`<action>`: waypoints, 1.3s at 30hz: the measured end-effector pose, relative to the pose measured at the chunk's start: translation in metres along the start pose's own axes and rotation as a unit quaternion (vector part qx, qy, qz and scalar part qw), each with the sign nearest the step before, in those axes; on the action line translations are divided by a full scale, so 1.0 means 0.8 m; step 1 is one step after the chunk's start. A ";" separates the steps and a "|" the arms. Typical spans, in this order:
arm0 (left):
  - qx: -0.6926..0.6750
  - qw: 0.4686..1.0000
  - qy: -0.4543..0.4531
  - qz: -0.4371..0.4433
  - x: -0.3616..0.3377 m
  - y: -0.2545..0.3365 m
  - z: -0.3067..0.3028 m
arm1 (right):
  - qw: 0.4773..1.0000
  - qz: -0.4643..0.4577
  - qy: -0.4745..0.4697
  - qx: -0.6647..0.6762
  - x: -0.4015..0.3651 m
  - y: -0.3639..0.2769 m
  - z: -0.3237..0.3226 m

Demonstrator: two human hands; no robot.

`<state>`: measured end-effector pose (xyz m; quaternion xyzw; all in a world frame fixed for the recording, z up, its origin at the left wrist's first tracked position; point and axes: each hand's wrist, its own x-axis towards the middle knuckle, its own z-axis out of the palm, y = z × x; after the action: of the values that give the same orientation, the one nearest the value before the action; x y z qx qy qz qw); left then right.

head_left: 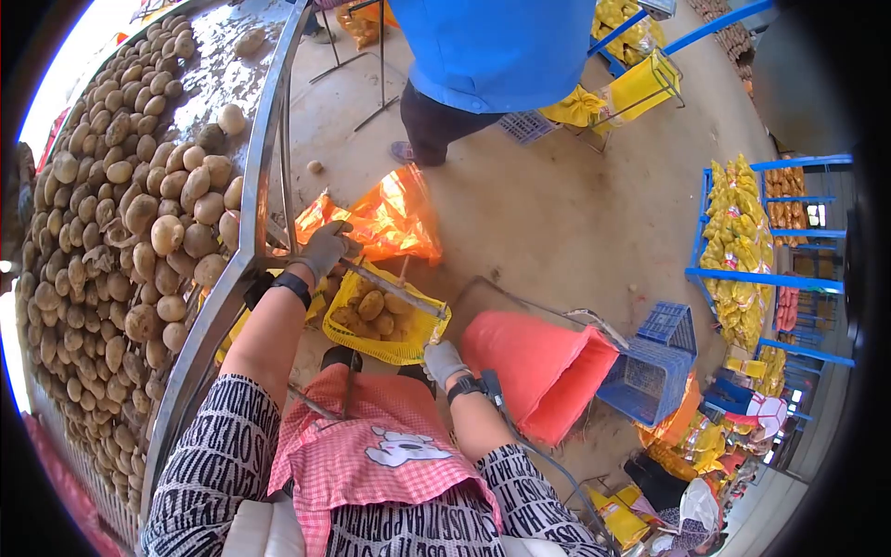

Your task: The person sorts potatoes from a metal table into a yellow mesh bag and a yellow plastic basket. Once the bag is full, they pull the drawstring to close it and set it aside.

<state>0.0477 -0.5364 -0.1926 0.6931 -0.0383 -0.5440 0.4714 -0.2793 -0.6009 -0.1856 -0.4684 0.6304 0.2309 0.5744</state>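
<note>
My left hand [327, 251], in a grey glove with a dark band at the wrist, is beside the metal table edge, over the upper left corner of a yellow basket [380, 349]. Its fingers are apart and appear to hold nothing. Several potatoes [371, 314] lie inside the basket, and a metal bar [399, 290] crosses its far side. At the basket's right corner, my gloved right hand [444, 362] has its fingers closed on the rim, partly hidden. Just beyond the basket lies a shiny orange bag [394, 223].
Many potatoes [121, 213] cover the metal-edged table [263, 167] at left. A red bag [520, 371] hangs open on a stand at right, beside blue crates [650, 376]. A person in a blue top [497, 51] stands ahead. Filled yellow bags [738, 251] are stacked farther right.
</note>
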 end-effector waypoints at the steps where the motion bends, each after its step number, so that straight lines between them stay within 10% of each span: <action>1: 0.039 0.999 0.032 -0.005 -0.025 0.018 0.011 | 1.000 -0.003 -0.015 -0.002 0.004 0.005 -0.003; 4: 0.081 0.991 0.046 0.091 -0.019 0.000 0.006 | 0.998 -0.011 -0.042 -0.040 0.000 0.008 -0.021; 6: 0.133 0.904 0.217 0.343 0.044 -0.018 -0.011 | 0.996 -0.006 -0.059 -0.072 -0.010 0.023 -0.030; 12: 0.049 0.898 0.299 0.319 -0.044 0.007 0.058 | 0.982 -0.073 -0.095 -0.149 0.015 0.052 -0.053; 14: 0.248 0.908 0.282 0.186 -0.087 -0.045 0.057 | 0.967 -0.124 -0.069 -0.210 0.026 0.057 -0.058; 25: 0.082 0.994 0.042 -0.052 -0.393 -0.142 0.192 | 0.928 -0.177 -0.018 -0.327 0.069 0.051 -0.074; 30: 0.138 0.984 0.111 0.004 -0.428 -0.159 0.140 | 0.986 -0.003 -0.093 -0.140 0.018 -0.004 -0.093; 39: 0.015 0.967 0.248 0.058 -0.471 -0.136 0.094 | 0.916 -0.087 -0.041 -0.389 0.055 -0.025 -0.062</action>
<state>-0.2148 -0.3093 0.0048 0.8100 0.0311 -0.3260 0.4865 -0.2830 -0.6658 -0.2104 -0.6979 0.4234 0.4262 0.3900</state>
